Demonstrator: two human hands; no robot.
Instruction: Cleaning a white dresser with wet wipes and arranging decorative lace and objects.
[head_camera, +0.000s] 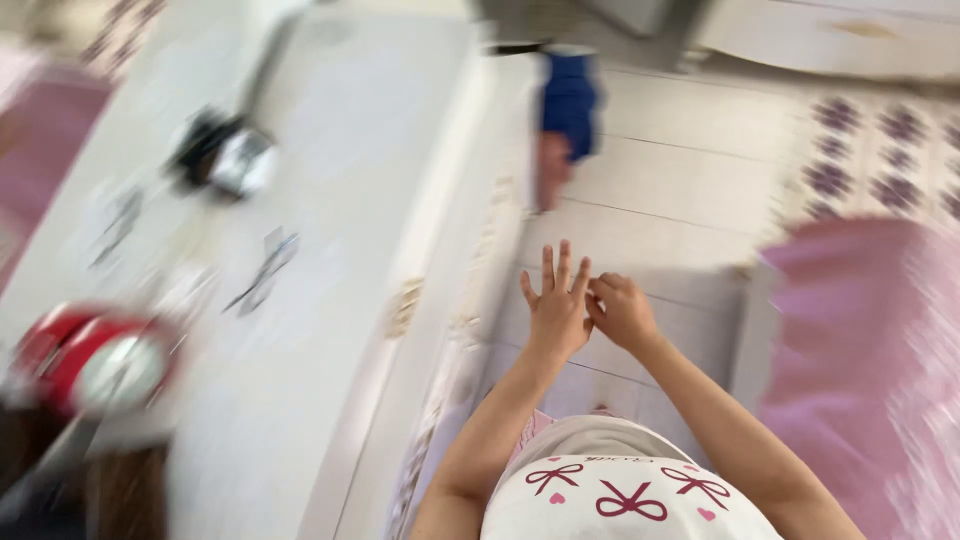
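Note:
The head view is blurred by motion. My left hand (556, 305) is held out in front of me with its fingers spread, back of the hand up, holding nothing. My right hand (620, 310) is curled beside it, its fingertips touching the left hand's outer fingers. Whether anything small sits between the fingers is hidden by blur. Both hands hover over the pale tiled floor (680, 170), just right of a white cabinet top (330, 230).
On the white cabinet lie a dark and silver object (225, 155), a small scissor-like tool (262, 272) and a red round container (90, 360). A pink bed cover (870, 370) fills the right. A blue and red thing (565, 115) hangs at the cabinet's far end.

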